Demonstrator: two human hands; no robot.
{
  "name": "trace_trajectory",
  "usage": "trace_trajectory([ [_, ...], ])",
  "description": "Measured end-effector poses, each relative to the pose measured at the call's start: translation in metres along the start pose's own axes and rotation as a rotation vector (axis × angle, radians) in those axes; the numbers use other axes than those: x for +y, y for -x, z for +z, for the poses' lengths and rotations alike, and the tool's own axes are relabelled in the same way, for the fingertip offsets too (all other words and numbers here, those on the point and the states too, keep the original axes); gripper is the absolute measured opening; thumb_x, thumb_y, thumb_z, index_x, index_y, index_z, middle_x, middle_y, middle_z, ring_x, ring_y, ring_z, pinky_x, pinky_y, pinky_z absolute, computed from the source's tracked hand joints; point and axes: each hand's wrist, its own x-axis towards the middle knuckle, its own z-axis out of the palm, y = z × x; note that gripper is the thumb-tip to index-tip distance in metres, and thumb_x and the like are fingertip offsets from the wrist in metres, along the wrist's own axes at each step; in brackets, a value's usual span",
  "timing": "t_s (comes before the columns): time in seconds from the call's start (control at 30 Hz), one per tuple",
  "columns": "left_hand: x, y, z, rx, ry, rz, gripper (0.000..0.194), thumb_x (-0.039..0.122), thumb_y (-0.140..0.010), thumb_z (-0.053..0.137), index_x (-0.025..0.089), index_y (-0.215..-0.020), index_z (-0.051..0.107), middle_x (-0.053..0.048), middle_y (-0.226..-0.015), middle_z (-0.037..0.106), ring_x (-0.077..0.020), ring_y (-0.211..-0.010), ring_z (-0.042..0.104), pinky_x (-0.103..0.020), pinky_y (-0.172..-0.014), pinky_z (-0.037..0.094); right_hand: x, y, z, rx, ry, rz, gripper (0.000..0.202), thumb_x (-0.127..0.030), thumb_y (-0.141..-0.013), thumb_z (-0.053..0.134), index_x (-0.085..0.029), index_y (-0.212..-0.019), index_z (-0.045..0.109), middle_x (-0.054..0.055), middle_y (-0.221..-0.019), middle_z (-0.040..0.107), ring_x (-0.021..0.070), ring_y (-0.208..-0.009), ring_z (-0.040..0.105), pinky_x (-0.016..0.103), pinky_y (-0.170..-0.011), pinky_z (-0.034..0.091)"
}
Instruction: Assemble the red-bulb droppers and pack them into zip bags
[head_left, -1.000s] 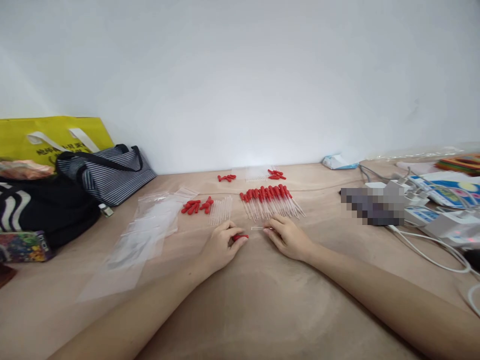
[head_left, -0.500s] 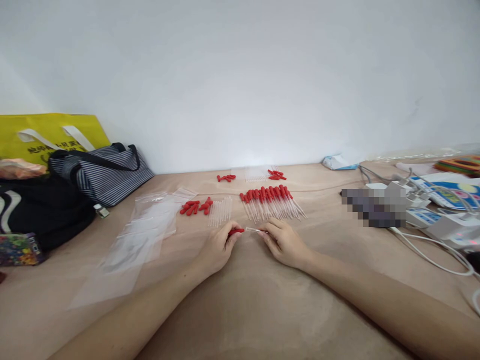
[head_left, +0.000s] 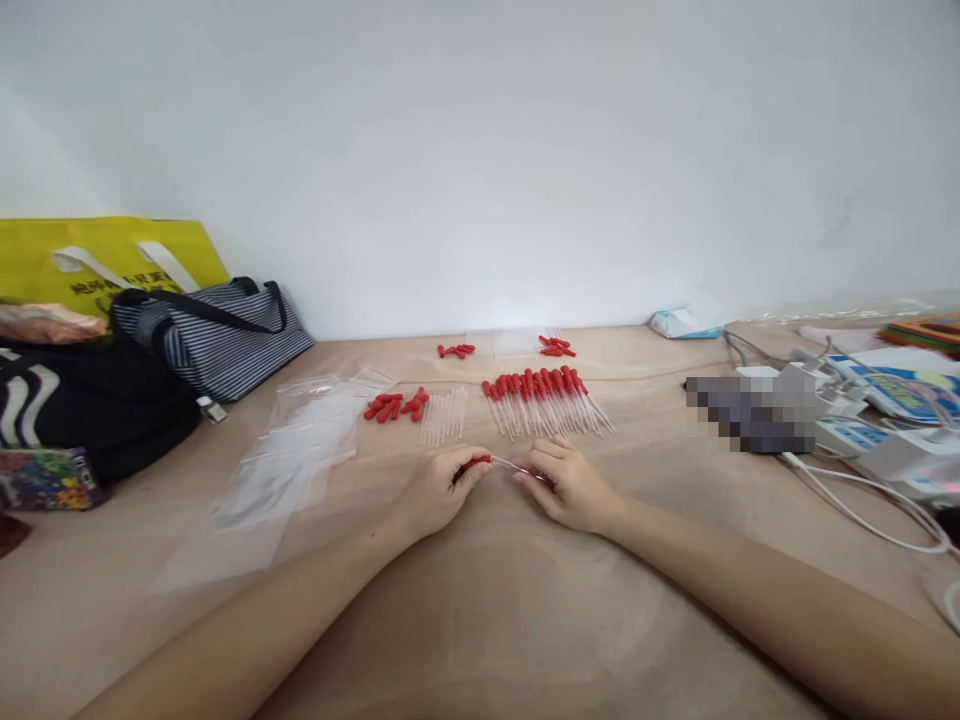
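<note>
My left hand is closed round a red rubber bulb, its open end pointing right. Fingers of my right hand pinch a thin clear dropper tube, whose left end meets the mouth of the bulb. How far the tube sits inside it I cannot tell. Beyond my hands lies a row of droppers, clear tubes with red bulbs on them. To their left are several bare tubes and a pile of loose red bulbs.
Clear plastic bags lie at left, near a striped bag and a black bag. More loose bulbs rest by the wall. Power strips and cables and a blurred-out object occupy the right side.
The gap between bulb and tube has closed; the tube's end now meets the bulb's mouth. The view has shifted slightly.
</note>
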Motion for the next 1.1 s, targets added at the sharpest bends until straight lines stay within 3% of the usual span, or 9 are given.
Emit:
trace_trajectory([
  [0.33, 0.002, 0.002, -0.001, -0.016, 0.046, 0.065, 0.017, 0.021, -0.083, 0.042, 0.016, -0.081, 0.058, -0.001, -0.074, 0.060, -0.0114, -0.067, 0.054, -0.022, -0.063, 0.041, 0.008, -0.002, 0.000, -0.024, -0.041, -0.098, 0.013, -0.021, -0.083, 0.044, -0.015, -0.087, 0.055, 0.002, -0.070, 0.057, 0.0113, -0.065, 0.049, 0.026, -0.063, 0.028],
  [0.6, 0.003, 0.002, -0.001, -0.078, -0.035, 0.086, 0.018, 0.022, -0.083, 0.043, 0.015, -0.080, 0.059, -0.001, -0.070, 0.058, -0.0115, -0.064, 0.052, -0.022, -0.062, 0.040, 0.012, -0.006, -0.007, 0.003, 0.187, -0.254, 0.020, -0.018, -0.084, 0.040, -0.016, -0.085, 0.059, 0.001, -0.069, 0.060, 0.0095, -0.052, 0.041, 0.029, -0.061, 0.022],
  [1.1, 0.002, 0.003, 0.001, -0.119, -0.040, 0.205, 0.021, 0.024, -0.084, 0.039, 0.014, -0.078, 0.056, -0.002, -0.070, 0.057, -0.0119, -0.064, 0.052, -0.022, -0.061, 0.040, 0.000, -0.007, 0.004, -0.016, 0.017, -0.152, 0.022, -0.021, -0.085, 0.038, -0.015, -0.082, 0.059, 0.002, -0.065, 0.057, 0.0116, -0.059, 0.046, 0.027, -0.062, 0.027],
])
